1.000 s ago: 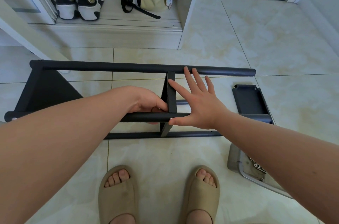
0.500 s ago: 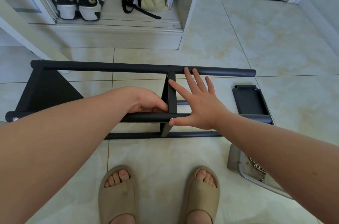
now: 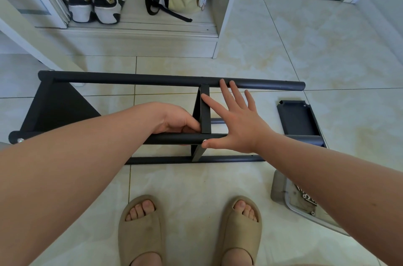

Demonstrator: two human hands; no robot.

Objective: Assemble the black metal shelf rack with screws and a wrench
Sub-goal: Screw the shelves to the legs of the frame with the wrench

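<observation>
Left hand (image 3: 176, 120): fingers curled down around the near tube (image 3: 170, 139) of the black shelf rack (image 3: 152, 80), gripping it just left of the centre cross bracket (image 3: 205, 113). The thumb lay against the bracket's left edge. The forearm reached in from the near left, across the rack's left half.

Right hand (image 3: 237, 126): flat and fully spread, holding nothing. The index fingertip touched the bracket's upper part, and the thumb lay along the near tube with its tip beside a small silver screw head (image 3: 204, 140). The middle and ring fingertips overlapped the far tube in view; contact could not be judged. The forearm came in from the near right.

The rack lay on the tiled floor (image 3: 283, 47), just beyond the person's tan slippers (image 3: 141, 228). Its long tubes ran left to right. An end panel (image 3: 54, 108) was fitted at the left, with a screw head (image 3: 20, 140) at the near left tube end. A loose end panel (image 3: 296, 117) lay at the right end. A grey tray (image 3: 281, 189) with small hardware sat near right, partly hidden by the right arm.
</observation>
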